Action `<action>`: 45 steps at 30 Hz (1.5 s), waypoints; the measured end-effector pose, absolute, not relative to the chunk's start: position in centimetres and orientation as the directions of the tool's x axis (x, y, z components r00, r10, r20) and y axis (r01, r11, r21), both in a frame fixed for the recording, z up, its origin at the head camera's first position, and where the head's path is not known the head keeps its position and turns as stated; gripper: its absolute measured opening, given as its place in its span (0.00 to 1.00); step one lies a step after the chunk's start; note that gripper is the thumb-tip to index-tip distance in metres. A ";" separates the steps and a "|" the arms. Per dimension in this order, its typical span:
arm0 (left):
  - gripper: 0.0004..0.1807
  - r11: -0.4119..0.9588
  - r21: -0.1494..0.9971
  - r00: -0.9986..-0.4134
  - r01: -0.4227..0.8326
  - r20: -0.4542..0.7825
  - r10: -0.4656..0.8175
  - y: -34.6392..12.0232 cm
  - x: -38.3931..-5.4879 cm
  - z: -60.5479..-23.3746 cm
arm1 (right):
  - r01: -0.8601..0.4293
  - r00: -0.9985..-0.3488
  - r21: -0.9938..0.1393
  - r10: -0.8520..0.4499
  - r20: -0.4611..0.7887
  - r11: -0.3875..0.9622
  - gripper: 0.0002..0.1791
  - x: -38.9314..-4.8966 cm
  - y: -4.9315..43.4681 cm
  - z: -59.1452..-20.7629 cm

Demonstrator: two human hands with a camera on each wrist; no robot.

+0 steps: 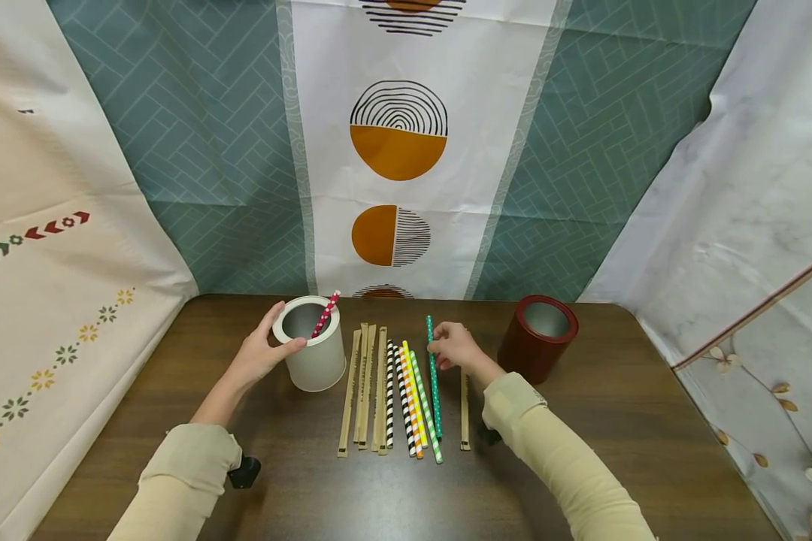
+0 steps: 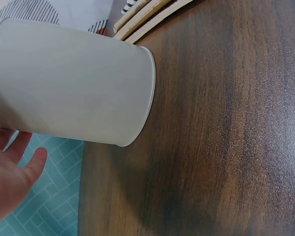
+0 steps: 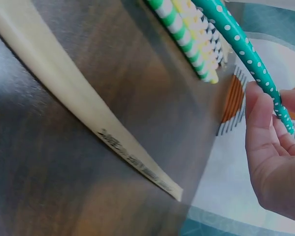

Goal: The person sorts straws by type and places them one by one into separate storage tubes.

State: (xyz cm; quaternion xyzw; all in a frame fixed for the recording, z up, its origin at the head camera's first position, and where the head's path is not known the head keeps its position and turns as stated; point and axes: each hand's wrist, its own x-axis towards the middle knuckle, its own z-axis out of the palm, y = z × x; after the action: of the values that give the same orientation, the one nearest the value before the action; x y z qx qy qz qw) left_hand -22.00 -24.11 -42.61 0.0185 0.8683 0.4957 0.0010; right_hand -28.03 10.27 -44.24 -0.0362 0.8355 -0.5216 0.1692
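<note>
My left hand (image 1: pixel 260 353) holds the white canister (image 1: pixel 316 364) near its rim, thumb at the front and fingers round the left side. A red straw with white dots (image 1: pixel 326 314) leans inside the canister. Between the thumb and fingers of my right hand (image 1: pixel 456 347) is a teal straw with white dots (image 3: pixel 245 51), pinched near its far end. Left of it lie striped straws: green (image 1: pixel 425 406), yellow (image 1: pixel 414 391), orange (image 1: pixel 417 439) and black (image 1: pixel 390 394). A slim brown paper-wrapped stick (image 3: pixel 88 103) with dark print lies below my right hand.
Several more brown paper-wrapped sticks (image 1: pixel 364 387) lie in a row beside the white canister. A dark red canister (image 1: pixel 531 349) stands right of my right hand. The brown wooden table (image 1: pixel 298 481) ends at a patterned cloth backdrop (image 1: pixel 399 188).
</note>
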 end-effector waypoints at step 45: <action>0.48 0.514 0.856 -0.998 0.057 0.035 0.052 -24.2 -21.9 -42.6 | -0.077 -0.974 -0.993 -0.207 0.094 -0.091 0.08 -27.5 4.8 -33.5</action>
State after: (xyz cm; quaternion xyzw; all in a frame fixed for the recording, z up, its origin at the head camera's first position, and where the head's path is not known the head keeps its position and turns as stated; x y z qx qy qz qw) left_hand -21.95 -24.18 -42.56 0.0312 0.8700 0.4920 -0.0025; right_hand -27.47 4.77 -33.50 -0.1053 0.6727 -0.7310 0.0445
